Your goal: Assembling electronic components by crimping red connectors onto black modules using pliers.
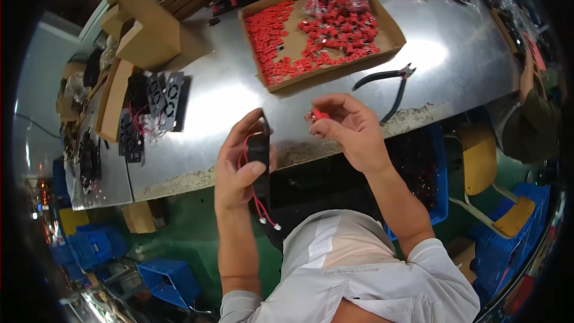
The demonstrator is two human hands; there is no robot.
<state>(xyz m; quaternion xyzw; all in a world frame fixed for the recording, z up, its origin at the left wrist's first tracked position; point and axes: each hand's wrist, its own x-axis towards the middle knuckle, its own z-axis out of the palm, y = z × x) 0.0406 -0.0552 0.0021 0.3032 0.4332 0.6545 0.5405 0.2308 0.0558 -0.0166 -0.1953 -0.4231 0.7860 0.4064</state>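
Note:
My left hand (232, 170) is closed round a slim black wired unit (259, 146), held upright and seen edge-on. Red wires (258, 203) run down from it and end in small white plugs. Pinched between the thumb and fingers of my right hand (359, 134) is a small red plastic piece (321, 115) with a metallic bit on it. Both hands are over the table's near edge, a short gap apart. Beyond them lies a shallow cardboard tray (335, 75), which holds many similar red pieces (341, 30). The side of the black unit facing away is hidden.
Black-handled cutting pliers (391, 81) lie on the metal table (227, 72), right of the tray. Fan panels (164, 98) with red wires sit at the left beside an open cardboard box (143, 30). A yellow chair (478, 161) and another person (532, 113) are at the right.

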